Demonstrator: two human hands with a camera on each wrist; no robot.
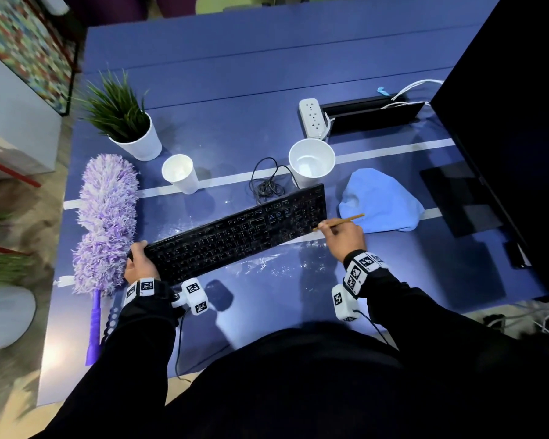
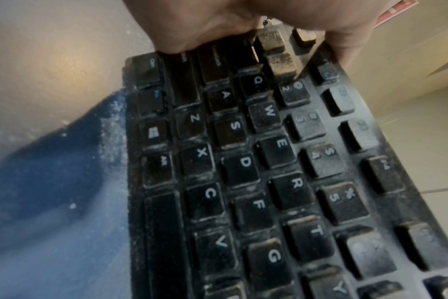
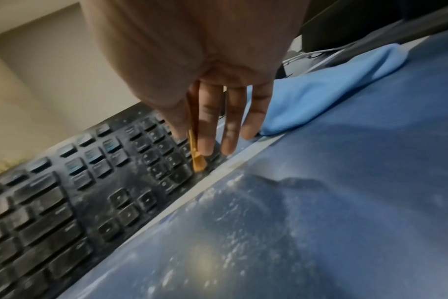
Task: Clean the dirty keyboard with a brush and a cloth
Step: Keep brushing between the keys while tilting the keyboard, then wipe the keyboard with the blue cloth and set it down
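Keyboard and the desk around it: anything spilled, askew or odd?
White powdery dust is strewn on the blue desk along the keyboard's near edge. The keyboard sits diagonally, with grime between the keys.

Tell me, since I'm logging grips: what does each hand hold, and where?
The left hand grips the keyboard by its left end. The right hand pinches the thin brush partway along its handle.

Head view looks down from above; both close wrist views share the keyboard [image 1: 235,236].
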